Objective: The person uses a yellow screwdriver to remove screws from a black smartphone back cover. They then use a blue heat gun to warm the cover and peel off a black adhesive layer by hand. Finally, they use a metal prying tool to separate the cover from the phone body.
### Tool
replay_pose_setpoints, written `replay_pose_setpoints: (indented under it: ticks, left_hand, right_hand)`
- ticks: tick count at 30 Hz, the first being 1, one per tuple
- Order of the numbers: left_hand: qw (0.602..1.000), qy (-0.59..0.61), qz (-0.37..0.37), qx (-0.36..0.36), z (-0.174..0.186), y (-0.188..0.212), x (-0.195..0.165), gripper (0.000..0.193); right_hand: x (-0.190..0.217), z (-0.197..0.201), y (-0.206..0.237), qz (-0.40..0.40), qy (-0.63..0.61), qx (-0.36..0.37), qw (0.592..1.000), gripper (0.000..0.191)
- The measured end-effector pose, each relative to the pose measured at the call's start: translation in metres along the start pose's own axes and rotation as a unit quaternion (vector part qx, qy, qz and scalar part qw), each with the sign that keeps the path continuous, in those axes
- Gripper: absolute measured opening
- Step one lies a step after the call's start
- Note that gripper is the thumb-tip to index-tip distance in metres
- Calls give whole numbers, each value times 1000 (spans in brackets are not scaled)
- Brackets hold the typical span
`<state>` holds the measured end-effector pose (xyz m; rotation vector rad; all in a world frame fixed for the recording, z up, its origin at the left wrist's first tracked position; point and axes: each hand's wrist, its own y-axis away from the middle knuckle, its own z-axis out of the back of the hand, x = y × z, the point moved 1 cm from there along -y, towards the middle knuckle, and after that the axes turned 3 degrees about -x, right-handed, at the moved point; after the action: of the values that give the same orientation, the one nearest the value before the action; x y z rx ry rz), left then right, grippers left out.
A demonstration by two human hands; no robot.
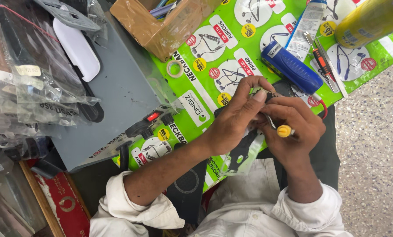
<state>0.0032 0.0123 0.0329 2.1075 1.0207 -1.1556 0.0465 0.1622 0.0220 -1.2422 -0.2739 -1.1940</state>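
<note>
Over the lap, left hand (238,116) and right hand (293,127) curl together

We've got a bright green printed poster (231,57) spread over the counter, covered in white circles and red and yellow price-style stickers. An open brown cardboard box (154,26) sits at its top edge. A white tube (307,26) with a blue cap lies top right beside a yellow bottle (371,19). Clear plastic bags (25,83) with small cream labels are piled up on the left.
</note>
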Motion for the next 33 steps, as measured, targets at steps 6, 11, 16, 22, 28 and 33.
replay_pose_setpoints:
  ticks: [6,11,16,22,28,33]
  left_hand:
    - [998,-53,-22,-36,-4,5,-2,31]
    - [996,-78,-31,-30,-5,4,-3,33]
    - [995,-81,-52,-7,-4,5,-3,34]
    - [989,-90,-108,40,-4,5,-4,34]
    - [993,-83,-24,82,2,1,-11,31]
    - [972,-202,7,120,13,-1,-21,40]
  right_hand:
    - [5,-10,5,5,0,-61,998,23]
    - [0,-17,11,3,-42,-97,994,20]
    - [-5,-14,16,-65,-108,-100,987,18]
    - [-3,-3,19,-217,-184,-98,954,14]
    - [-4,2,17,-303,-255,-92,913,18]
    - [-10,3,13,-269,-250,-16,930,16]
